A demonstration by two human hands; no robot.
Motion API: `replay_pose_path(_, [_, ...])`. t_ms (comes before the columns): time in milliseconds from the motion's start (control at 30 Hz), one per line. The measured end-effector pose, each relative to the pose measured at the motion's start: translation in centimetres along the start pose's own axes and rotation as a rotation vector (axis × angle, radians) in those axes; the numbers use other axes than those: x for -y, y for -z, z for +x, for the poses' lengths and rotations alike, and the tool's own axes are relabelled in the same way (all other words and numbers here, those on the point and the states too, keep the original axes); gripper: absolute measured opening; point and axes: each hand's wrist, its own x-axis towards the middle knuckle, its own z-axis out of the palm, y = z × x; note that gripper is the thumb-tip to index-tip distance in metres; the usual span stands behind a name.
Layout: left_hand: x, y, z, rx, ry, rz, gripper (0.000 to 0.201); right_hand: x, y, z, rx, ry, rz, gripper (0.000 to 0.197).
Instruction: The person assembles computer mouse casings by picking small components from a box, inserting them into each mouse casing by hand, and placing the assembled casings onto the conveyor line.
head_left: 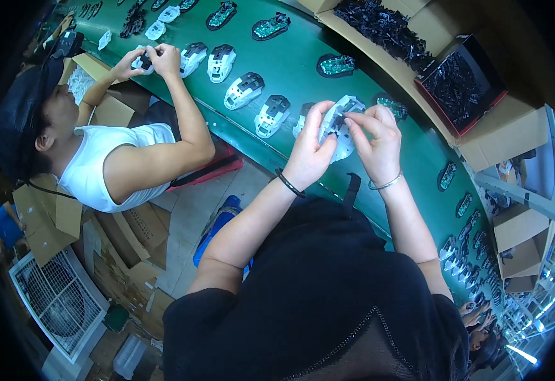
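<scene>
My left hand [310,147] grips a white computer mouse shell [346,147] with black parts set in its upper side, thumb on one flank. My right hand [382,141] is closed in a pinch at the shell's upper side. Whatever lies between its fingertips, if anything, is hidden. Both hands are above the green work surface [328,35]. Just left of them, another white mouse shell [301,120] lies partly behind my left hand. A further shell with a black top [272,116] sits beyond it. Near my right fingers lies a green circuit board on a black base [391,106].
Several mouse shells [244,90] and circuit boards [336,65] line the green surface. At the far right stand a box of black parts [460,89] and a cardboard carton [512,136]. A co-worker [131,152] sits to my left, handling a similar shell.
</scene>
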Motion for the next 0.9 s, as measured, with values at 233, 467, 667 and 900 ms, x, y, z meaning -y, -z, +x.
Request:
replay_pose_path(233, [0.3,-0.1,0.4,-0.079,0.091,-0.146,0.050,-1.1,-0.8,-1.4,-0.134,-0.478,0.509,0.044])
replay_pose_path(467, [1.0,-0.7,0.8,-0.118,0.020,-0.121,0.047,-1.0,-3.7,-3.4,0.015,-0.673,0.939,0.043])
replay_pose_path(667, [2.9,-2.7,1.0,-0.072,-0.008,-0.025,0.047,-3.0,-3.2,-5.0,-0.118,-0.580,0.756,0.040])
replay_pose_path(900, [3.0,-6.2,0.3,0.250,0.668,-0.063,0.051,-9.4,3.3,-13.7,-0.229,-0.844,1.202,0.038])
